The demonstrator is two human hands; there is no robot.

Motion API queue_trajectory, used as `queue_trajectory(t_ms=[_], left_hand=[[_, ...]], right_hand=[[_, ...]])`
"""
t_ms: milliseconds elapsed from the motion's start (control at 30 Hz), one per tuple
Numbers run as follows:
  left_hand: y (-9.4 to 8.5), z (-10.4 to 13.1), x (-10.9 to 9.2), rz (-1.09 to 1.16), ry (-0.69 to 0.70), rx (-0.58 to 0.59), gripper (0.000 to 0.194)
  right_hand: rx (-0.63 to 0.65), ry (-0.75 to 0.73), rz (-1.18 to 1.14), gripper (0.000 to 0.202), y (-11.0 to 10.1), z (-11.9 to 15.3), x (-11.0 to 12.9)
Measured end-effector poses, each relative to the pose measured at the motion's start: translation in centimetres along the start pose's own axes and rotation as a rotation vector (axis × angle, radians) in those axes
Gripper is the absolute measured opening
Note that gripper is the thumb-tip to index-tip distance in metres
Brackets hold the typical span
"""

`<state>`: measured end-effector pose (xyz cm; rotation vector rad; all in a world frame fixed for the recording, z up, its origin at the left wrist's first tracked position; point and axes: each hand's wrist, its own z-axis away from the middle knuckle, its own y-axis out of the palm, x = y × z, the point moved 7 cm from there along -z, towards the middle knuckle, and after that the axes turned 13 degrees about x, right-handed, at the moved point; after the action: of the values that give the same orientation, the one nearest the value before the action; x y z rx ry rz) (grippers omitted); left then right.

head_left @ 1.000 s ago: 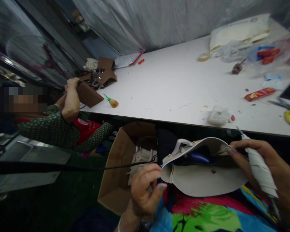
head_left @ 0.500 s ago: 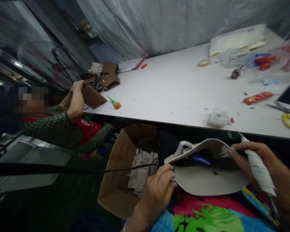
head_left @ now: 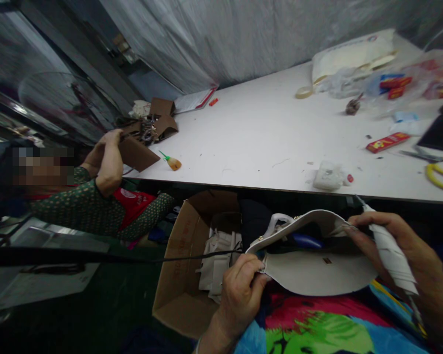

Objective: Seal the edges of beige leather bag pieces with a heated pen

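Grey sheeting [head_left: 243, 39] hangs behind a white table [head_left: 243, 132]; on the tabletop, a green-nozzled bottle [head_left: 174, 163] lies on its side near a brown panel [head_left: 138, 153] held by a person in dotted sleeves [head_left: 74, 206]; a tape roll [head_left: 303, 93] sits beside a cream sack [head_left: 354, 55]; farther right, a red-and-yellow carton [head_left: 387, 142] lies near yellow-handled scissors [head_left: 429, 173]; a caged fan [head_left: 76, 91] stands behind the person.

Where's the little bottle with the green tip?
In the head view, the green-tipped bottle lies at the left of the white table, just right of a brown piece.
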<state>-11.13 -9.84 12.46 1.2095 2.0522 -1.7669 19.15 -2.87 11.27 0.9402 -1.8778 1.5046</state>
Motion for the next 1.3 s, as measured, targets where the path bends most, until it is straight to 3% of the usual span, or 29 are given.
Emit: queue_trajectory(t_ms=[300,467,633,900,1300], left_hand=[[-0.1,-0.4,0.6,0.074,-0.076,0.035,0.02],[0.1,-0.8,1.0,0.151,-0.08,0.086,0.014],[0.1,-1.3,0.7,0.176,-0.038,0.15,0.003],[0.7,-2.2,0.3,0.103,0.03,0.196,0.014],[1.7,-4.0,-0.2,0.059,0.114,0.214,0.019]], right_hand=[[-0.006,-0.026,-0.012,0.038,0.0,-0.1,0.6],[-0.009,0.019,-0.039,0.036,-0.2,-0.1,0.4],[0.004,0.064,-0.083,0.029,0.0,-0.3,-0.7],[0.03,0.022,-0.074,0.023,0.5,-0.5,-2.5],[0.075,0.182,-0.149,0.03,1.2,-0.9,-6.6]])
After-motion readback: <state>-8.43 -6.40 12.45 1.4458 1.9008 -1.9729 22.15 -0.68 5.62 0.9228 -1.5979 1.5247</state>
